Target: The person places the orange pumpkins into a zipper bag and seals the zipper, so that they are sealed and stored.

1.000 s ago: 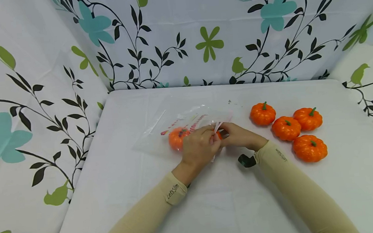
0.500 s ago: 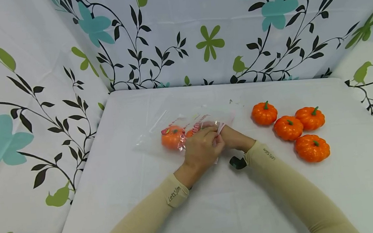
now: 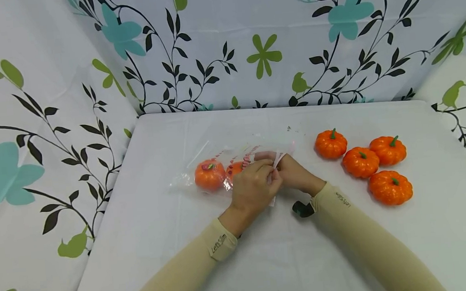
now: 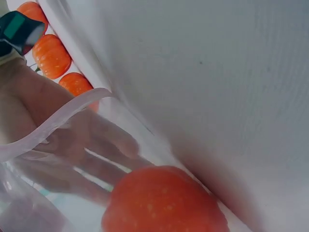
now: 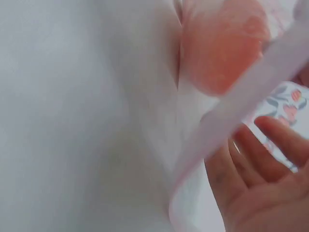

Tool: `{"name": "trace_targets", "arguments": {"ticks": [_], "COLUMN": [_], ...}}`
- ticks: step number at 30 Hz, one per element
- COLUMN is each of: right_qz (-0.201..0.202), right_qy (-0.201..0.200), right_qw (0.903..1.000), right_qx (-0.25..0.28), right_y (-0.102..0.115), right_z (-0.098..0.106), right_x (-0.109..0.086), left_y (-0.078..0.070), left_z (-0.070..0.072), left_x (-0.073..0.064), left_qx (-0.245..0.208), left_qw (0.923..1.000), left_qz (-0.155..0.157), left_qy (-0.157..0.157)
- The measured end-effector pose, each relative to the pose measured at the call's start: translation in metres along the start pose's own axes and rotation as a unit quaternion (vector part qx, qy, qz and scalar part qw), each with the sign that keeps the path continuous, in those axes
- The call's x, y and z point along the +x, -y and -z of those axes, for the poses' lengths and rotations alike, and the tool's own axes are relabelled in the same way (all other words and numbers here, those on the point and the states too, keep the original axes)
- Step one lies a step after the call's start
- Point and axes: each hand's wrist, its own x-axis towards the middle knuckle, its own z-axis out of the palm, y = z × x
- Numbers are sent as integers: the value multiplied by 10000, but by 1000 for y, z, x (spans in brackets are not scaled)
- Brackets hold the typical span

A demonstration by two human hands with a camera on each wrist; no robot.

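A clear zip bag [image 3: 191,167] with red print lies on the table. Inside it are an orange toy pumpkin [image 3: 210,175] and a second pumpkin [image 3: 234,169], partly covered by my left hand [image 3: 252,185]. That hand pinches the bag's edge near the mouth. My right hand [image 3: 298,174] reaches in through the mouth, its fingers under the film. In the left wrist view the right hand's fingers [image 4: 104,140] are extended toward a pumpkin [image 4: 164,203] in the bag. The right wrist view shows the pale bag rim [image 5: 227,116] crossing in front of the loosely spread fingers.
Several more orange pumpkins [image 3: 361,163] with green stems sit in a group on the white table [image 3: 243,272], right of my right hand. A dark wrist camera [image 3: 303,209] sticks out from the right cuff. A patterned curtain [image 3: 207,33] hangs behind the table.
My right hand has pushed left into the bag mouth and let go of a pumpkin there. The first pumpkin has shifted left and the second now shows beside it. My left hand keeps its pinch.
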Motion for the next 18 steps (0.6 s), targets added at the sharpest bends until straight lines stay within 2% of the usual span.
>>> {"name": "trace_targets", "arguments": {"ticks": [3, 5, 11, 18], "right_qz": [-568, -661, -374, -94], "right_qy": [-497, -620, -542, -545], "right_qw": [9969, 9955, 9970, 9966], "right_qx": [225, 276, 397, 609], "right_y": [0, 0, -2, -1], "right_z": [7, 9, 4, -1], "right_x": [-5, -8, -9, -4], "left_y": [2, 4, 5, 4], "left_z": [0, -1, -1, -3], "left_x": [3, 4, 6, 6], "left_qx": [20, 24, -89, -229], "left_qw": [10000, 10000, 9999, 9997], "left_qz": [-31, -16, 23, 53], "left_qy": [-5, 4, 82, -31]}}
